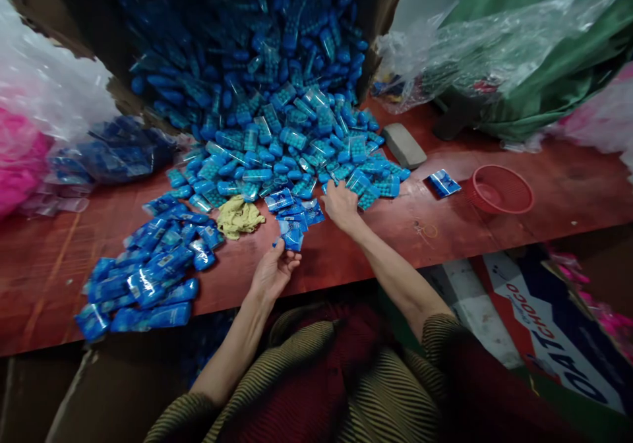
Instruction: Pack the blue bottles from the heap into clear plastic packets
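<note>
Blue packet (293, 237), corner hidden, print seemingly blurred

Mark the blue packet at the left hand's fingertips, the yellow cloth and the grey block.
Blue packet (292, 238): head view, on its upward face.
Yellow cloth (240, 217): head view, on its crumpled middle.
Grey block (404, 146): head view, on its top face.

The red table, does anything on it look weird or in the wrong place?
A grey block sits beside the blue heap, and a crumpled yellow cloth lies in front; neither matches the blue things. One blue packet lies alone by the red basket. The heap's box has a ragged, perhaps torn edge.
</note>
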A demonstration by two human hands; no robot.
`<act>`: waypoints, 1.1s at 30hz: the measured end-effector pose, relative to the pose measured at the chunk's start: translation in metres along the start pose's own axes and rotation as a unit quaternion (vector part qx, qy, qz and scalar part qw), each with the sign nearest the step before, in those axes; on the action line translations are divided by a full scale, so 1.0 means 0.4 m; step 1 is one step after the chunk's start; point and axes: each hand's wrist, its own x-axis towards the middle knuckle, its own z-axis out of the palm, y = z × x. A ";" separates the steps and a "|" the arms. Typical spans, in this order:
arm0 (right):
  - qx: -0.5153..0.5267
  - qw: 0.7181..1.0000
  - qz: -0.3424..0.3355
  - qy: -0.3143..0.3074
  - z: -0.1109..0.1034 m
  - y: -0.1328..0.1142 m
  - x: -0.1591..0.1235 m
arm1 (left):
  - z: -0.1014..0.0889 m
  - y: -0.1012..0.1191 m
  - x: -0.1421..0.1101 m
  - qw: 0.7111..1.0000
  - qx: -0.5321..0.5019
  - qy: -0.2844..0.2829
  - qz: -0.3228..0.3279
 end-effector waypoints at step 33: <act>0.051 0.987 -0.147 -0.032 0.013 0.119 -0.144 | -0.021 -0.050 0.006 0.992 -0.029 -0.123 0.011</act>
